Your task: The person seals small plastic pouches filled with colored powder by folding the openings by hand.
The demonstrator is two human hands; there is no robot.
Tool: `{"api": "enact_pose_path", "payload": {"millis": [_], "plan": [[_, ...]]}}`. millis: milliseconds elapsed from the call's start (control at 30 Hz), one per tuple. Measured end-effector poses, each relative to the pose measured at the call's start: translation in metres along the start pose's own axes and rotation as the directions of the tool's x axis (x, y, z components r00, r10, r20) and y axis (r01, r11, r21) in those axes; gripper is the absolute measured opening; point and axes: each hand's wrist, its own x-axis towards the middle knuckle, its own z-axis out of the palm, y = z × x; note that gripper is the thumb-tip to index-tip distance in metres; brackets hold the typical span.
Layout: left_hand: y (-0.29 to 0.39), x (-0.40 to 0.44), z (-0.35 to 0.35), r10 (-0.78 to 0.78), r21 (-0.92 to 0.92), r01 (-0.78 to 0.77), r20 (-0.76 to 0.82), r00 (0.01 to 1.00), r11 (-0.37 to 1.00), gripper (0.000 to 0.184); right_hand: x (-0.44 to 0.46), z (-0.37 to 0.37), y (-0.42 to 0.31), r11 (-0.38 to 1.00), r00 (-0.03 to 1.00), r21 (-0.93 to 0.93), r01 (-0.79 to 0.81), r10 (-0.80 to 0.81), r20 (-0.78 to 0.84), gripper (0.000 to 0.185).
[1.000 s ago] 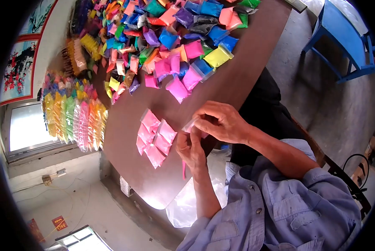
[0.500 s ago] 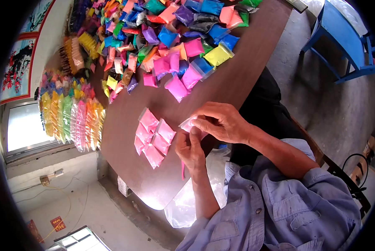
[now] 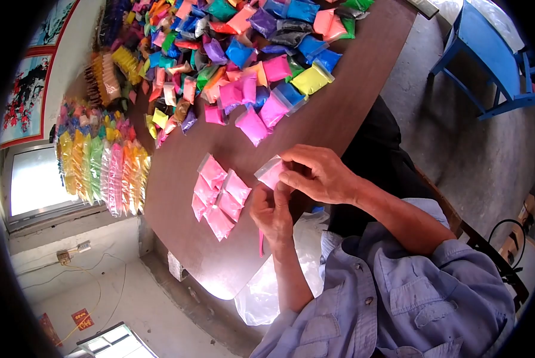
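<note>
A small clear zip bag with pink filling (image 3: 270, 172) is held between my two hands above the table. My right hand (image 3: 320, 174) pinches it by the upper right edge with thumb and index finger. From below, my left hand (image 3: 272, 215) grips its lower end, thumb against the bag; part of the bag is hidden behind the fingers. Just left of my hands, several similar pink bags (image 3: 218, 206) lie on the tabletop in two overlapping rows. A thin pink strip (image 3: 261, 243) hangs beside my left wrist.
Many colourful filled bags (image 3: 237, 53) are piled over the far part of the brown table (image 3: 172, 197). Stacked bags (image 3: 103, 170) stand at the left edge. A clear plastic sack (image 3: 261, 298) hangs by the near edge, and a blue chair (image 3: 488, 53) stands at right.
The pink bag has turned so that more of its face shows above my fingers. My right fingers have shifted slightly along its edge; the bags on the table have stayed put.
</note>
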Motion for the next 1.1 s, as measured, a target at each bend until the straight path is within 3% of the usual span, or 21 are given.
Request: {"api": "enact_pose_path", "payload": {"millis": [100,167,267,400,600,667,800,867,1000,1100], "plan": [[0.003,0.000,0.000,-0.036,0.020,0.036,0.032,0.999,0.999,0.015,-0.001,0.000,0.000,0.995,0.997,0.057,-0.076,0.076,0.013,0.025],[0.015,0.002,0.008,-0.033,-0.108,0.039,0.050,0.998,0.993,0.018,-0.001,0.002,0.003,0.994,0.997,0.082,-0.065,0.069,-0.038,0.025],[0.004,0.004,0.004,-0.029,0.042,0.025,0.075,0.997,0.999,0.021,-0.001,0.002,0.002,0.992,0.994,0.106,-0.068,0.076,-0.078,0.025],[0.005,0.002,0.003,-0.059,0.027,0.058,0.044,0.997,0.998,0.021,-0.001,-0.001,-0.004,0.980,0.987,0.123,-0.159,0.160,-0.003,0.026],[0.008,0.002,0.001,-0.077,0.001,0.077,0.071,0.995,0.997,0.022,0.000,0.000,-0.001,0.971,0.990,0.199,-0.135,0.141,-0.018,0.024],[0.006,0.003,0.000,-0.029,-0.167,0.035,0.039,0.999,0.985,0.018,0.000,-0.002,0.000,0.980,0.993,0.161,-0.117,0.119,-0.001,0.022],[-0.004,0.003,-0.002,-0.035,-0.142,0.040,0.043,0.998,0.989,0.015,0.001,-0.005,-0.009,0.979,0.986,0.121,-0.164,0.160,0.042,0.018],[0.004,0.004,0.007,-0.006,-0.191,-0.004,-0.050,0.999,0.982,0.016,0.001,-0.003,-0.008,0.981,0.989,0.126,-0.146,0.145,0.023,0.017],[-0.001,0.005,0.004,0.008,-0.216,-0.017,-0.043,0.999,0.976,0.018,0.001,-0.001,-0.004,0.978,0.992,0.164,-0.125,0.128,-0.008,0.016],[0.001,0.004,0.000,-0.039,-0.310,0.056,0.062,0.997,0.949,0.014,0.000,-0.002,-0.003,0.993,0.997,0.096,-0.072,0.073,-0.002,0.015]]}}
